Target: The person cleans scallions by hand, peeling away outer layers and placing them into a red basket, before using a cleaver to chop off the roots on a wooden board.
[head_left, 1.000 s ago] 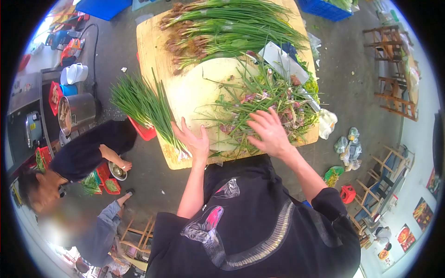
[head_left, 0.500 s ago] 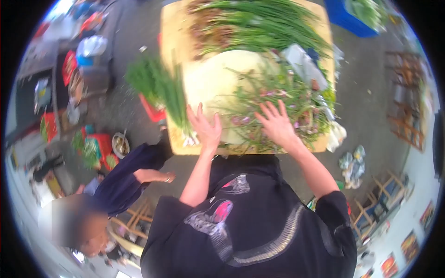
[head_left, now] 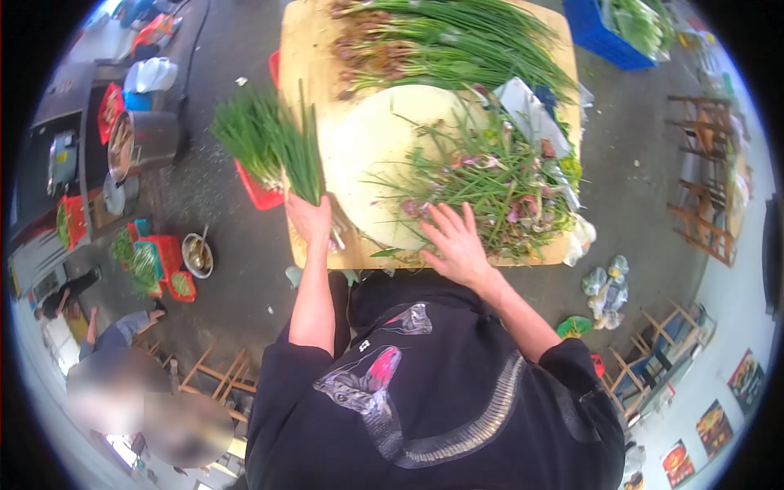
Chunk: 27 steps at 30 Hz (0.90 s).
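Note:
My left hand [head_left: 309,219] is closed around the lower part of a green onion bundle [head_left: 305,155] at the wooden table's [head_left: 306,49] left edge. Fingers spread, my right hand [head_left: 457,245] rests at the near edge of a loose heap of trimmings [head_left: 506,180], with nothing gripped. Between the hands lies a round pale board [head_left: 359,155], partly under the heap. Long green onions with reddish roots [head_left: 457,49] are laid across the far side of the table. More green onions [head_left: 253,135] stand in a red basket [head_left: 260,189] left of the table.
A blue crate [head_left: 608,37] with leafy greens is at the far right. Plastic bags [head_left: 608,290] lie on the floor at right, near wooden chairs [head_left: 702,204]. On the left are a metal pot [head_left: 155,137], a bowl [head_left: 198,255] and red baskets [head_left: 167,255]. People [head_left: 114,335] are at lower left.
My left hand has moved left and closed on the onion bundle. My right hand has shifted left and toward me. The nearby person in dark clothes has moved away from the table's left side.

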{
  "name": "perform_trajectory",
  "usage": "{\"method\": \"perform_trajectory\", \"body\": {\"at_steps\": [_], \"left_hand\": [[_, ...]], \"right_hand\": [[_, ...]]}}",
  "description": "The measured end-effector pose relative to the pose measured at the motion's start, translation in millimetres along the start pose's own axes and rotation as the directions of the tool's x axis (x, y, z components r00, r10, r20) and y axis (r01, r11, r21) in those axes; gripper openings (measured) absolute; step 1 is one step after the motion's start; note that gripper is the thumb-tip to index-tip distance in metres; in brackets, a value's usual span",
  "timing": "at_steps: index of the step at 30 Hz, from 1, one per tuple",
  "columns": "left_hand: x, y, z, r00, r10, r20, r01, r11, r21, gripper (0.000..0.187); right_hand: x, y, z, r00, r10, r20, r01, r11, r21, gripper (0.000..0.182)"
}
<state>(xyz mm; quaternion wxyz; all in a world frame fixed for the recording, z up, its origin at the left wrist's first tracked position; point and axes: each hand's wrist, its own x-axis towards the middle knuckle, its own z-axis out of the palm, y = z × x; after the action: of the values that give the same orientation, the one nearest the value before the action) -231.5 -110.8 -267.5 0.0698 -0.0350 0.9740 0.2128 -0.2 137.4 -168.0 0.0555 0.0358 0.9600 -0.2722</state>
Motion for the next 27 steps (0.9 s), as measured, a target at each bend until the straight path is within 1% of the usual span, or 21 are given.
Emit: {"method": "perform_trajectory", "body": {"at_steps": [1,2,3,4,6,7,8,9,10,11,12,14,16,17,19,20,22,23,25,26,27], "left_hand": [[2.5,-1.5,7.0,0.995,0.056,-0.079,-0.056,0.998,0.002,0.079],[5.8,-4.5,12.6,0.999,-0.018,-0.026,0.016,0.998,-0.053,0.076],[8.8,3.6,9.1,0.996,-0.09,0.028,0.092,0.991,-0.1,0.072],[11.6,7.0,8.1,0.994,-0.104,0.022,0.104,0.994,-0.043,0.068],[16.9,7.4,2.8,0.993,-0.106,0.06,0.107,0.994,-0.007,0.068],[21.0,5.7,-0.6,0.992,-0.108,0.072,0.107,0.994,0.013,0.068],[23.5,4.6,-3.7,0.99,-0.117,0.08,0.113,0.992,0.056,0.066],[24.2,2.9,-4.4,0.991,-0.115,0.075,0.112,0.993,0.041,0.067],[24.8,1.8,-3.7,0.991,-0.112,0.068,0.11,0.994,0.026,0.067],[24.2,-1.5,-3.7,0.992,-0.11,0.061,0.109,0.994,0.013,0.068],[23.1,-8.0,-3.8,0.993,-0.094,0.073,0.097,0.994,-0.044,0.069],[23.8,-17.7,-2.7,0.994,-0.061,0.089,0.075,0.983,-0.168,0.072],[23.0,-26.0,-9.0,0.984,-0.053,0.171,0.107,0.938,-0.329,0.069],[23.2,-27.6,-10.8,0.977,-0.041,0.211,0.127,0.903,-0.41,0.068],[19.5,-33.6,-11.7,0.954,-0.044,0.295,0.217,0.783,-0.583,0.061],[15.7,-37.9,-11.0,0.94,-0.042,0.337,0.267,0.706,-0.656,0.058],[6.9,-40.5,-10.4,0.927,-0.103,0.36,0.329,0.683,-0.652,0.054],[2.9,-41.9,-10.2,0.919,-0.133,0.372,0.359,0.671,-0.649,0.052],[-6.4,-40.0,-9.8,0.93,-0.099,0.353,0.323,0.679,-0.66,0.051],[-10.4,-38.1,-9.1,0.935,-0.081,0.346,0.305,0.682,-0.665,0.051],[-12.2,-36.1,-9.9,0.929,-0.092,0.36,0.321,0.683,-0.655,0.05]], "right_hand": [[-3.2,-6.1,-2.0,1.0,0.01,-0.01,-0.01,0.999,0.036,0.054],[-5.5,-10.4,-5.2,0.998,0.017,-0.058,-0.015,0.999,0.045,0.048],[-7.2,-7.1,-9.3,0.994,0.031,-0.103,-0.027,0.999,0.04,0.047],[-7.8,-1.9,-13.1,0.989,0.043,-0.145,-0.038,0.999,0.037,0.045],[-2.6,11.4,-30.4,0.966,0.071,-0.247,-0.065,0.997,0.033,0.039],[3.0,24.7,-40.8,0.953,0.076,-0.294,-0.089,0.996,-0.03,0.037],[21.6,55.5,-64.2,0.913,0.166,-0.372,-0.21,0.975,-0.079,0.035],[33.9,72.6,-72.0,0.882,0.194,-0.43,-0.269,0.956,-0.118,0.034],[48.3,87.6,-77.6,0.857,0.175,-0.485,-0.305,0.931,-0.202,0.033],[61.9,110.8,-75.9,0.847,0.175,-0.502,-0.304,0.934,-0.188,0.032],[71.6,130.2,-73.1,0.837,0.177,-0.518,-0.304,0.937,-0.172,0.032],[85.0,143.9,-83.8,0.858,0.198,-0.475,-0.316,0.931,-0.182,0.032],[91.7,156.4,-85.9,0.885,0.241,-0.398,-0.349,0.91,-0.224,0.032],[92.5,165.0,-85.7,0.895,0.243,-0.373,-0.335,0.92,-0.204,0.032],[91.5,173.6,-85.4,0.916,0.243,-0.319,-0.307,0.937,-0.169,0.032],[88.5,176.9,-84.1,0.893,0.269,-0.361,-0.323,0.941,-0.097,0.032],[83.3,165.3,-94.6,0.838,0.328,-0.436,-0.341,0.939,0.05,0.033],[80.6,162.8,-96.0,0.818,0.376,-0.435,-0.343,0.926,0.155,0.033],[72.2,159.0,-104.0,0.775,0.472,-0.42,-0.339,0.872,0.353,0.034],[67.3,156.5,-107.0,0.752,0.526,-0.398,-0.342,0.827,0.447,0.033],[63.0,150.1,-110.5,0.728,0.579,-0.368,-0.341,0.771,0.538,0.032]]}}
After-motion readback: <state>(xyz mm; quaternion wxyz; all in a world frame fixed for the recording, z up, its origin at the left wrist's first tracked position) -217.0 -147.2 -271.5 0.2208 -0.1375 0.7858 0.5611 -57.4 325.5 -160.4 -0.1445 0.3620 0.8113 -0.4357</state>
